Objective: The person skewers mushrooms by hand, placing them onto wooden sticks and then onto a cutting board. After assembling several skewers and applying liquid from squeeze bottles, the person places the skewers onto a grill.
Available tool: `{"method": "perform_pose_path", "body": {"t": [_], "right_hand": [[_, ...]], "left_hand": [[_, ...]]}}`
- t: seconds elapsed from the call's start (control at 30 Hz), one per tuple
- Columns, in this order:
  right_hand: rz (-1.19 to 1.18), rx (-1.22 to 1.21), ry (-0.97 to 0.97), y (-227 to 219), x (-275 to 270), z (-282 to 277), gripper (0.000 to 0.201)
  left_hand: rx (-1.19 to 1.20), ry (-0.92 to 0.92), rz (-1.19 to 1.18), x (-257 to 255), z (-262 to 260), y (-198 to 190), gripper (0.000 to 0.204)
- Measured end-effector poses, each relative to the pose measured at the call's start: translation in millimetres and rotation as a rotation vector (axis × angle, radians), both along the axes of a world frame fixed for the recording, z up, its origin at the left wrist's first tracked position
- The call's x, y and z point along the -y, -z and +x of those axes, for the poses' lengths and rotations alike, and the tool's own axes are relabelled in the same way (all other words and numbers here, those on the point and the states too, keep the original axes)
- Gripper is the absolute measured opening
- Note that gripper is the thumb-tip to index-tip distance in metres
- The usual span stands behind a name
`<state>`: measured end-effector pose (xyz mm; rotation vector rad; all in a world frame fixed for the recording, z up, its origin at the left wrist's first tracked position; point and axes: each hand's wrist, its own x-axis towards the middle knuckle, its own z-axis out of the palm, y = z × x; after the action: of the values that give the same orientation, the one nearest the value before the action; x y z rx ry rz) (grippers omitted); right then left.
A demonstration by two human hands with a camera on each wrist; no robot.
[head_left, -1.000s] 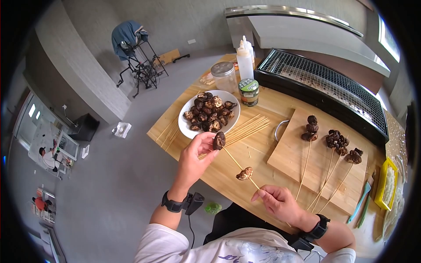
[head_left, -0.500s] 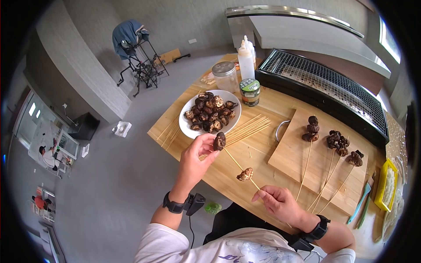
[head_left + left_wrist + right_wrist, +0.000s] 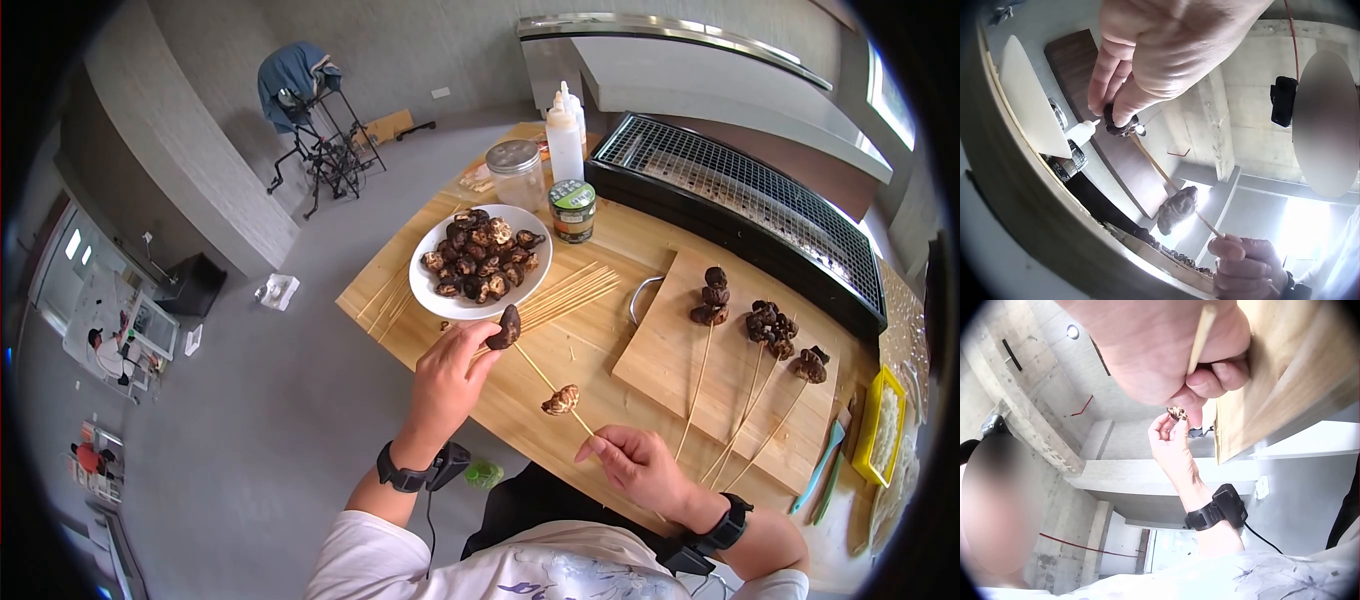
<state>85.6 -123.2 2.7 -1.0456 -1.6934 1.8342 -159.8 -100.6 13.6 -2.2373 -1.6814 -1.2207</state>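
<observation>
Left hand (image 3: 448, 380) pinches a dark mushroom piece (image 3: 508, 327) between thumb and fingertips, at the far tip of a bamboo skewer (image 3: 548, 382), just in front of the white plate (image 3: 430, 296). Right hand (image 3: 640, 468) pinches the near end of that skewer, thumb and forefinger pressed together on the stick, other fingers loosely curled. A second mushroom (image 3: 561, 400) is already threaded about midway down the skewer, between the two hands, held above the wooden table (image 3: 560, 350).

The plate holds a heap of mushrooms (image 3: 482, 257). Loose skewers (image 3: 570, 292) lie fanned just right of the plate. Right of those, a cutting board (image 3: 730, 385) carries three finished mushroom skewers (image 3: 762, 330). Behind the plate: glass jar (image 3: 513, 172), squeeze bottle (image 3: 564, 140), small green-lidded jar (image 3: 572, 210). The grill (image 3: 740, 195) sits behind the board, well right of the plate. Yellow tray (image 3: 880, 425) lies at the table's right edge.
</observation>
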Motion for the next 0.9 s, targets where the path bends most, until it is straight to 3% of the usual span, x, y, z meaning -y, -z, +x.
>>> {"method": "perform_pose_path", "body": {"t": [0.4, 0.5, 0.73, 0.9], "right_hand": [[0.141, 0.065, -0.005, 0.7, 2.0, -0.4, 0.018], [0.175, 0.075, -0.019, 1.5, 0.7, 0.3, 0.018], [0.226, 0.101, -0.039, -0.1, 0.7, 0.5, 0.016], [0.276, 0.123, -0.039, -2.9, 1.8, -0.7, 0.015]], "left_hand": [[0.008, 0.101, 0.042, 6.7, -1.8, 6.5, 0.031], [0.728, 0.264, -0.228, 4.9, -4.4, 0.8, 0.026], [1.172, 0.424, -0.643, -4.3, -14.2, 8.2, 0.03], [1.289, 0.467, -0.637, -0.9, -9.0, 11.6, 0.029]]}}
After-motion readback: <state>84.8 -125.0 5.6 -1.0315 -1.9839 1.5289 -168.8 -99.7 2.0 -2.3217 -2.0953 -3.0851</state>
